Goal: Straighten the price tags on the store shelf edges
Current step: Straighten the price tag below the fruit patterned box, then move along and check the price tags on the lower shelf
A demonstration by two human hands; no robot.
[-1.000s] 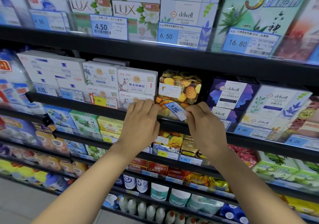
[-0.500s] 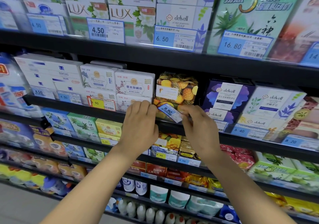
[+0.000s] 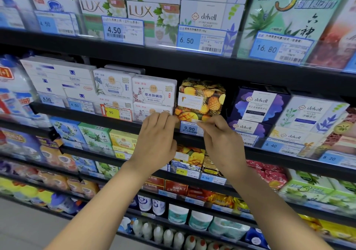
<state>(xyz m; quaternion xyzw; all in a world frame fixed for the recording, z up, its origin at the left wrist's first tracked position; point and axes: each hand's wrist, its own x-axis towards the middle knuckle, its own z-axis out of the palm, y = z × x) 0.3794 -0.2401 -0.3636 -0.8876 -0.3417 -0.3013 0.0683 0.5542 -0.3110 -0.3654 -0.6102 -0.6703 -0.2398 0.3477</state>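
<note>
A blue and white price tag [image 3: 189,128] reading 9.90 sits nearly level on the black shelf edge [image 3: 273,154], below a pineapple-print soap box [image 3: 202,99]. My left hand [image 3: 157,141] is at the tag's left end, fingers curled over the shelf edge. My right hand [image 3: 221,139] pinches the tag's upper right part between thumb and fingers and covers its right half.
Other tags line the shelf edges: a yellow 9.90 tag [image 3: 117,112] to the left, a 6.40 tag [image 3: 273,145] to the right, and 4.50 [image 3: 123,30], 6.50 [image 3: 200,41] and 16.80 [image 3: 279,48] tags above. Soap boxes fill the shelves; bottles stand on the lowest one.
The 9.90 tag was tilted, its right end low; it has turned nearly level against the shelf edge. Both hands stayed at its ends.
</note>
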